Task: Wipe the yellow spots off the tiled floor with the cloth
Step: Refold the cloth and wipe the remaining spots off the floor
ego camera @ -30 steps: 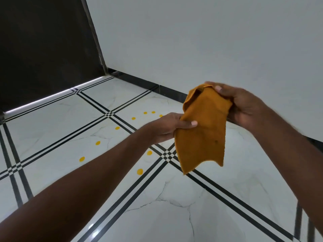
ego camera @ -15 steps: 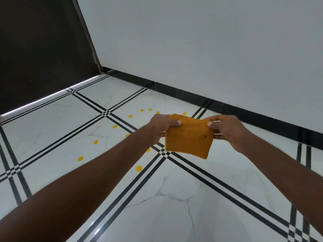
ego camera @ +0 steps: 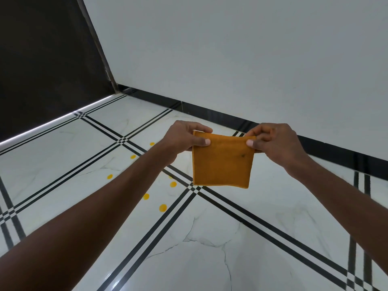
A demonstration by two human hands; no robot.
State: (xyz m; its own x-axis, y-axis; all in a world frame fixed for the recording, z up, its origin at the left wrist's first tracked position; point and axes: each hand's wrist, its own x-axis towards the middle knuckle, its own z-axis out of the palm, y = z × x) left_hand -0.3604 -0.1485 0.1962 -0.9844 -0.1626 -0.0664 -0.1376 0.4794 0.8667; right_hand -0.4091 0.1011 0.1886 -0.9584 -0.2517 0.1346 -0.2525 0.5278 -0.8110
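**Cloth held folded above the floor**

The left hand [ego camera: 182,139] and right hand [ego camera: 273,142] each had a pinching grip clamped on a top corner of the orange cloth [ego camera: 222,162], which hung as a flat square in the air. Below lay the tiled floor [ego camera: 210,259], with yellow spots [ego camera: 163,207] near the crossing black lines.

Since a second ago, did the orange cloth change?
Yes. The cloth hung loose and crumpled then; now it is a neat folded square, pinched at its top corners by the left hand and right hand, above the floor's line crossing.
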